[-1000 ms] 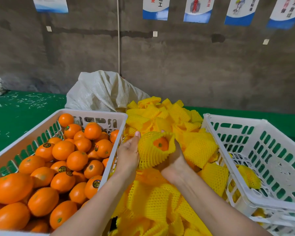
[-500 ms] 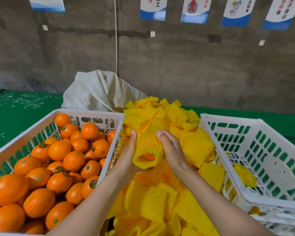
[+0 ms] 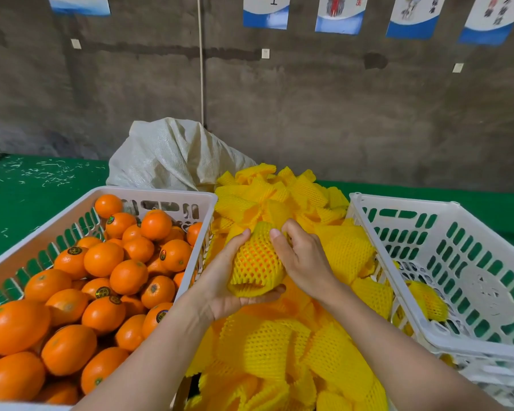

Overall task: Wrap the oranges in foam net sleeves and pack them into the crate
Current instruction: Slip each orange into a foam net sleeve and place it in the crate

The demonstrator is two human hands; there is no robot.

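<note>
Centrally, left hand [image 3: 220,280] cupping sleeved orange [image 3: 257,259] from below; right hand [image 3: 301,256] fingers curled, gripping its top

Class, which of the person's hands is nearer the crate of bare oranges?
Left. The left hand cups the wrapped orange just beside that crate; the right hand holds the orange's far side.

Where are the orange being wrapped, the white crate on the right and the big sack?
Orange being wrapped [image 3: 254,259]: head view, its netted middle.
White crate on the right [image 3: 404,199]: head view, far rim.
Big sack [image 3: 172,155]: head view, its crumpled front.
</note>
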